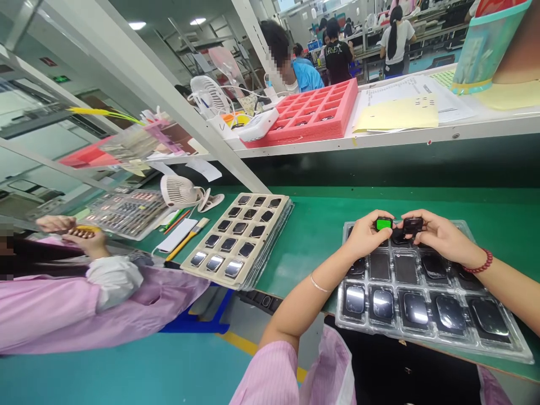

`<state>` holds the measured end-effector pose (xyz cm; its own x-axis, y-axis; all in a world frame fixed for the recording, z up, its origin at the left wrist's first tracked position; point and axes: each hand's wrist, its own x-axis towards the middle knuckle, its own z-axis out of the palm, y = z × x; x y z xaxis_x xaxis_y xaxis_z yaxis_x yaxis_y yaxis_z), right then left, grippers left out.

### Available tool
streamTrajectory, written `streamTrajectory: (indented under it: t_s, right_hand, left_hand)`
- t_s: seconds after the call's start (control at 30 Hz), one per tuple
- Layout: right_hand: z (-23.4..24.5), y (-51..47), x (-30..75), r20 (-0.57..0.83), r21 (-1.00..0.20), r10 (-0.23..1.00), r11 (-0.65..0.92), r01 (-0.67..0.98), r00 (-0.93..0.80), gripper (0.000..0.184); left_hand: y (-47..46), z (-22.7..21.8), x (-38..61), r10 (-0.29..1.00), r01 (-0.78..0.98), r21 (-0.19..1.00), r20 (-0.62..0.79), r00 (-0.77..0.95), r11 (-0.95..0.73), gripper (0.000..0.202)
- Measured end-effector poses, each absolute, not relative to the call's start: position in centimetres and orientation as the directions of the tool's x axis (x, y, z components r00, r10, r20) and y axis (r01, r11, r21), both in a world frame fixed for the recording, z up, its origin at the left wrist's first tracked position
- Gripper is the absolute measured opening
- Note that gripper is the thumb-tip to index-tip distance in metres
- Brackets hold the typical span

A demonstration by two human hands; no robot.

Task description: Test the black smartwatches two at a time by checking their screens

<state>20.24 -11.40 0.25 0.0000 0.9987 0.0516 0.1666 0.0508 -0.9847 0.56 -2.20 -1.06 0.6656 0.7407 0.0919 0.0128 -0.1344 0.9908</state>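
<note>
My left hand (368, 232) is closed on a smartwatch body with a lit green screen (383, 224). Right beside it, my right hand (436, 232) grips a second smartwatch body, whose screen is dark (412, 226). Both hands are raised just over the far part of a clear plastic tray (521, 355). Dark square watch faces sit in the tray's pockets, such as the watch (415, 308) in the near row. Two pockets in the middle row hold no watch. My hands and forearms cover parts of the far rows.
A stack of beige trays (219, 236) with watches stands to the left. Beyond it lie a yellow brush (188, 239) and a small white fan (181, 191). A co-worker's hands (84, 236) are at far left. A shelf (405, 132) carrying a pink foam tray (312, 115) runs along the back.
</note>
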Motion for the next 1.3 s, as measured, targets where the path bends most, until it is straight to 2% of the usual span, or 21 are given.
streamTrajectory:
  t_s: [0.37, 0.57, 0.7, 0.93, 1.0, 1.1, 1.17, 1.23, 1.3]
  right_hand:
    - [-0.4, -11.3, 20.6, 0.095, -0.975, 0.995, 0.093, 0.202, 0.0, 0.041]
    - [-0.3, -11.3, 20.5, 0.09, -0.971, 0.996, 0.085, 0.223, 0.013, 0.03]
    - [-0.5, -11.3, 20.4, 0.082, -0.975, 0.996, 0.074, 0.209, 0.029, 0.038]
    - [-0.8, -11.3, 20.4, 0.087, -0.984, 0.996, 0.084, 0.159, 0.013, 0.044]
    - [-0.9, -11.3, 20.3, 0.1, -0.987, 0.995, 0.098, 0.126, 0.004, 0.051]
    - [-0.8, -11.2, 20.4, 0.091, -0.995, 0.996, 0.09, 0.042, 0.015, 0.066]
    - [-0.6, -11.1, 20.7, 0.026, -0.999, 0.999, 0.027, -0.033, 0.036, 0.071]
    - [-0.4, -11.0, 21.2, -0.076, -0.987, 0.997, -0.071, -0.144, 0.032, 0.065]
    - [-0.2, -10.9, 21.7, -0.174, -0.945, 0.984, -0.174, -0.278, -0.022, 0.053]
  left_hand:
    - [-2.0, -1.1, 0.4, 0.73, -0.007, 0.995, 0.081, 0.678, -0.104, 0.046]
    - [-1.9, -1.3, 0.5, 0.728, -0.008, 0.993, 0.093, 0.679, -0.119, 0.034]
    - [-2.1, -1.2, 0.5, 0.732, 0.028, 0.989, 0.089, 0.676, -0.146, 0.047]
    - [-2.2, -1.0, 0.6, 0.725, 0.015, 0.993, 0.076, 0.684, -0.118, 0.055]
    - [-2.2, -1.0, 0.5, 0.723, -0.007, 0.995, 0.077, 0.686, -0.099, 0.059]
    - [-2.1, -1.0, 0.4, 0.704, -0.081, 0.997, 0.055, 0.708, 0.003, 0.067]
    - [-1.8, -0.8, 0.3, 0.675, -0.136, 0.983, 0.018, 0.738, 0.123, 0.075]
    - [-1.4, -0.6, 0.1, 0.648, -0.178, 0.951, -0.031, 0.761, 0.254, 0.078]
    - [-0.9, -0.2, -0.1, 0.62, -0.203, 0.896, -0.097, 0.779, 0.396, 0.066]
